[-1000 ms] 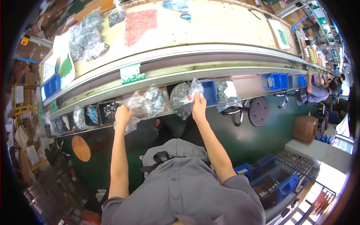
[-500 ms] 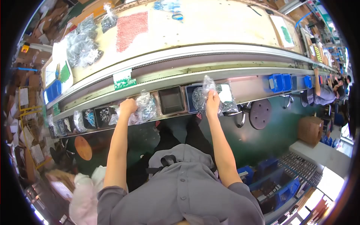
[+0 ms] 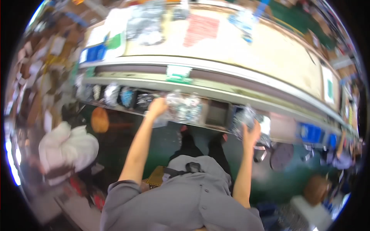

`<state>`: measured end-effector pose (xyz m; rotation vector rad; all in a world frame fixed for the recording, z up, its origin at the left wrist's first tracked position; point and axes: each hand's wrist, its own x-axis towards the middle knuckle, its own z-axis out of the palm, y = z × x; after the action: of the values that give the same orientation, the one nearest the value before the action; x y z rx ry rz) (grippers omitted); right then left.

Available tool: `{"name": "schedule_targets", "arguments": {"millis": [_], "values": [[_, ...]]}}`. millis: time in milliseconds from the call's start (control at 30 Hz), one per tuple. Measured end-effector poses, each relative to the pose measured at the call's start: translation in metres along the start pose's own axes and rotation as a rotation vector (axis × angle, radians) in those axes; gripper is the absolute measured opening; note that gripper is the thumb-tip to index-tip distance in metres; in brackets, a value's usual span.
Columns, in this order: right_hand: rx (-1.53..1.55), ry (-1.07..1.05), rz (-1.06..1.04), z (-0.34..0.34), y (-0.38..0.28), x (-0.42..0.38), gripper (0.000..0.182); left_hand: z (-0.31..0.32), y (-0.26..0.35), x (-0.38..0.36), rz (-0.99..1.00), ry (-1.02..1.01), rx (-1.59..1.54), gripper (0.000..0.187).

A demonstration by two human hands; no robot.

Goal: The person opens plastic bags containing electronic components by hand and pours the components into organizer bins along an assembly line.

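Note:
My left hand is closed, with clear plastic film below and beside it; blur softens the grip. Right of it, a clear plastic bag of small shiny parts rests on the bench ledge. My right hand has its thumb and fingers apart, touching or very near another clear plastic bag. That bag lies over a bin, with a white label or sheet beside it. A dark bin stands between the two bags.
Small-part bins line the ledge at left, and blue bins stand at right. Across a rail lies a pale worktop with red pieces and bagged parts. A round stool is below; another person is far right.
The view has swung, so the bench appears shifted right and lower. My right hand's fingers have spread from the bag's gathered top, which now sits lower. The left hand remains closed.

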<state>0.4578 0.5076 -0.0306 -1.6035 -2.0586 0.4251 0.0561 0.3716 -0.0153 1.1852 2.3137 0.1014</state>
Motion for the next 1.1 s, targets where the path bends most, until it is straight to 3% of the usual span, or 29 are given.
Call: {"name": "schedule_targets", "arguments": {"millis": [100, 267, 333, 367, 400, 433, 467, 500, 533, 667, 767, 833, 867, 933, 1067, 1100], "values": [[-0.106, 0.126, -0.063, -0.011, -0.003, -0.013, 0.050, 0.012, -0.010, -0.018, -0.058, 0.105, -0.147, 0.020], [-0.008, 0.102, -0.057, -0.022, -0.023, -0.023, 0.028, 0.007, -0.003, -0.049, -0.090, 0.299, -0.491, 0.020], [0.270, -0.057, 0.058, -0.009, -0.034, -0.028, 0.020, -0.003, 0.003, -0.062, -0.101, 0.340, -0.639, 0.020], [0.218, -0.157, -0.027, -0.004, -0.042, -0.030, 0.015, 0.003, -0.004, -0.062, -0.214, 0.229, -0.755, 0.017], [0.262, -0.271, -0.063, -0.002, -0.059, -0.031, 0.014, 0.012, -0.009, -0.064, -0.143, 0.267, -1.043, 0.016], [0.346, -0.371, -0.036, -0.005, -0.086, -0.032, 0.012, 0.006, -0.010, -0.071, -0.110, 0.248, -1.146, 0.020], [0.397, -0.420, -0.159, -0.005, -0.105, -0.031, 0.012, -0.011, -0.002, -0.083, -0.171, 0.205, -1.211, 0.022], [0.355, -0.447, -0.290, 0.008, -0.099, -0.032, 0.013, -0.009, -0.011, -0.085, -0.183, 0.153, -1.334, 0.020], [0.450, -0.496, -0.219, 0.011, -0.109, -0.033, 0.014, -0.020, -0.007, -0.091, -0.343, 0.011, -1.594, 0.022], [0.601, -0.507, -0.083, 0.027, -0.117, -0.029, 0.020, -0.007, -0.019, -0.096, -0.164, -0.231, -2.185, 0.022], [0.671, -0.598, 0.010, 0.033, -0.119, -0.032, 0.028, -0.010, -0.010, -0.102, -0.181, -0.285, -2.307, 0.022], [0.688, -0.691, -0.054, 0.031, -0.127, -0.033, 0.039, -0.009, -0.001, -0.102, -0.244, -0.242, -2.347, 0.023], [0.763, -0.770, -0.048, 0.032, -0.131, -0.034, 0.051, -0.009, 0.004, -0.103, -0.314, -0.237, -2.396, 0.023], [1.136, -0.811, 0.144, 0.039, -0.151, -0.041, 0.056, -0.011, 0.017, -0.108, -0.278, -0.280, -2.421, 0.025], [0.807, -0.257, -0.255, 0.022, -0.187, -0.035, 0.032, -0.005, 0.039, -0.105, -0.262, -0.423, -2.344, 0.024], [0.750, -0.255, -0.340, 0.020, -0.187, -0.033, 0.031, -0.015, 0.058, -0.109, -0.273, -0.428, -2.314, 0.023]]}}
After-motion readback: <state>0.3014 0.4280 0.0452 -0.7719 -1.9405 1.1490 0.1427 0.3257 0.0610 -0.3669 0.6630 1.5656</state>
